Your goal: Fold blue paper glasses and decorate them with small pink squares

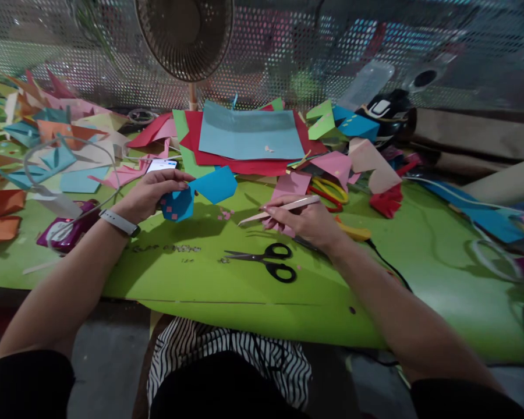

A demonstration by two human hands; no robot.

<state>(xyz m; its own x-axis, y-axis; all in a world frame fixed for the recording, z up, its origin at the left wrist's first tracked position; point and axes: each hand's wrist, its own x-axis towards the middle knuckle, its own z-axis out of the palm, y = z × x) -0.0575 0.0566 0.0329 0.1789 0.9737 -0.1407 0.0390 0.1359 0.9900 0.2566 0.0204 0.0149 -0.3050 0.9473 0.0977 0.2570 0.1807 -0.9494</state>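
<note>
At the left, a purple pack lies on the green table; it looks like a soft container, but what is inside I cannot tell. Next, the left hand has its thumb and fingers pinched together on a folded blue paper, which it holds up over the table. A few pink squares sit on its lower part. This paper should be very light, rather stiff but easy to crease, so a gentle pinch at the edge, away from the squares, seems the best hold. To the right, loose pink bits lie on the table; they must be almost weightless and hard for bare fingers. Black scissors lie nearer the body. The right hand is closed around pale tweezers, their tip pointing toward the bits. Farther right stands a clear plastic box, its content not readable.
</note>
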